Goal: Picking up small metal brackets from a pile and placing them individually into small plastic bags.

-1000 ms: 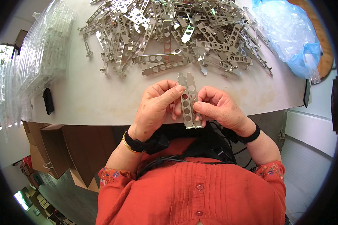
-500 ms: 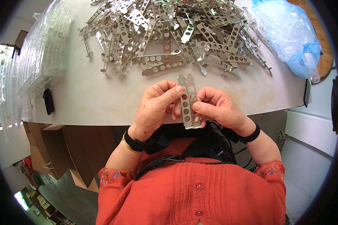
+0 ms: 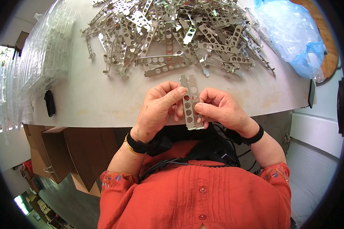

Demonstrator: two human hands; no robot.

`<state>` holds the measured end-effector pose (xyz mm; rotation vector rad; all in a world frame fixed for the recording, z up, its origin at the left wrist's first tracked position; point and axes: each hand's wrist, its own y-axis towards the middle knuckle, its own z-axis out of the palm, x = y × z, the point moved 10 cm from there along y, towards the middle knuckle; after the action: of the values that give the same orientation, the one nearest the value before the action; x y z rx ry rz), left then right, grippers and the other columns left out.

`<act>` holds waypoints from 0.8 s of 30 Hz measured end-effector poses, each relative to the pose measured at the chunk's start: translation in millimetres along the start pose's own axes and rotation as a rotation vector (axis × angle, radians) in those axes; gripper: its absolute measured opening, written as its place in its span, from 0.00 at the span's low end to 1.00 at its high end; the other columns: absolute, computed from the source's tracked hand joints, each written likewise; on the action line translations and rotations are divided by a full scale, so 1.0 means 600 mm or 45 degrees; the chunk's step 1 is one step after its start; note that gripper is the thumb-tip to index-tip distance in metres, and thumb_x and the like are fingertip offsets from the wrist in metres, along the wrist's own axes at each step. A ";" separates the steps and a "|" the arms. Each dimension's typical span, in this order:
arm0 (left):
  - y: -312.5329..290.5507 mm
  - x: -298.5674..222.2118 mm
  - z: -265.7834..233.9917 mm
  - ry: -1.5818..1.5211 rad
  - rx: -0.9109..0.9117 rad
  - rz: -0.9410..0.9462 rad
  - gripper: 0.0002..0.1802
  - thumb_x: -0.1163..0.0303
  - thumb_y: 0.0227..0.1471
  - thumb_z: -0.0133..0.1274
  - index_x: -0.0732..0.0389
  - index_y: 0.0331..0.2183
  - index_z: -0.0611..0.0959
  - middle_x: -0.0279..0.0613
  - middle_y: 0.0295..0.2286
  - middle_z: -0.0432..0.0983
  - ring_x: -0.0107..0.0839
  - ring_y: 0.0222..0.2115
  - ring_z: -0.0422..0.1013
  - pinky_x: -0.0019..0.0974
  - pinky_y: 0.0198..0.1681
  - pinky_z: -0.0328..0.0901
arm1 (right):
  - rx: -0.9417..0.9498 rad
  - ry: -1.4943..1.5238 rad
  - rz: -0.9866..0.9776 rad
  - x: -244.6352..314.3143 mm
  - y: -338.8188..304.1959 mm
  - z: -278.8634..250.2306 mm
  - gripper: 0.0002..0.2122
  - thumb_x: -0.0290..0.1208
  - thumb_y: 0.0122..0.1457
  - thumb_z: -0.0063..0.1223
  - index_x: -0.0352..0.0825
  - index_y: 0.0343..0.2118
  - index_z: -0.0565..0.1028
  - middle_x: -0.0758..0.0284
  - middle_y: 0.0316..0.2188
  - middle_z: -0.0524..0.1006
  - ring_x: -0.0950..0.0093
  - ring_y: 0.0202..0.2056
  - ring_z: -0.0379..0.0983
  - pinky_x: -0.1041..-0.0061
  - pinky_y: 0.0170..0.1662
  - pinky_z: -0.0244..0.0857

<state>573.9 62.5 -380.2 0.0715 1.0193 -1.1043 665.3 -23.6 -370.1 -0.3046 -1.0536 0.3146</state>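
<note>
Two flat metal brackets point(image 3: 188, 111) with rows of round holes stand side by side between my hands, just above the table's near edge. My left hand point(image 3: 161, 105) pinches the left one, thumb over its upper part. With thumb and fingers, my right hand point(image 3: 222, 108) grips the right one lower down. The brackets' bent ends point toward me. Fingers behind the metal are mostly hidden. Beyond my hands lies a large heap of similar metal brackets point(image 3: 168, 68) on the white table point(image 3: 114, 103).
Stacked clear plastic trays point(image 3: 46, 49) rise at the table's left. A blue plastic bag point(image 3: 294, 34) lies at the far right. A small black object point(image 3: 49, 103) sits near the left edge. Cardboard boxes point(image 3: 88, 149) stand below the table on the left.
Almost nothing differs. The two brackets and my hands have shifted very slightly; both hands keep their grip.
</note>
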 end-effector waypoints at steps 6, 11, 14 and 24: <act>-0.004 -0.008 0.000 0.046 0.067 0.061 0.09 0.67 0.62 0.54 0.62 0.34 0.74 0.39 0.26 0.78 0.19 0.17 0.68 0.22 0.17 0.61 | -0.046 -0.038 -0.025 0.010 -0.005 0.001 0.07 0.31 0.65 0.55 0.34 0.37 0.71 0.71 0.27 0.76 0.84 0.27 0.74 0.84 0.28 0.71; -0.026 -0.036 -0.007 0.169 0.025 0.124 0.09 0.67 0.62 0.55 0.62 0.34 0.74 0.43 0.30 0.80 0.18 0.17 0.67 0.22 0.15 0.60 | -0.254 -0.397 -0.056 0.044 -0.034 -0.024 0.07 0.31 0.64 0.56 0.33 0.35 0.72 0.71 0.26 0.76 0.84 0.26 0.73 0.82 0.25 0.68; -0.041 -0.063 -0.011 0.498 -0.111 0.157 0.10 0.67 0.60 0.57 0.62 0.32 0.74 0.40 0.26 0.78 0.17 0.17 0.67 0.22 0.16 0.60 | -0.478 -0.916 -0.114 0.090 -0.057 -0.037 0.07 0.29 0.61 0.57 0.32 0.33 0.72 0.66 0.24 0.76 0.78 0.25 0.74 0.77 0.26 0.68; -0.042 -0.096 0.009 1.513 -0.461 0.669 0.10 0.71 0.51 0.60 0.67 0.26 0.77 0.42 0.21 0.74 0.29 0.20 0.70 0.34 0.26 0.66 | -0.726 -2.217 -0.640 0.114 -0.064 0.036 0.05 0.23 0.57 0.54 0.32 0.32 0.69 0.58 0.30 0.72 0.59 0.29 0.75 0.64 0.32 0.72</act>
<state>554.3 87.7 -325.8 0.7231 2.0821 -0.2943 681.7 -29.6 -291.0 -0.2081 -2.8865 -0.3183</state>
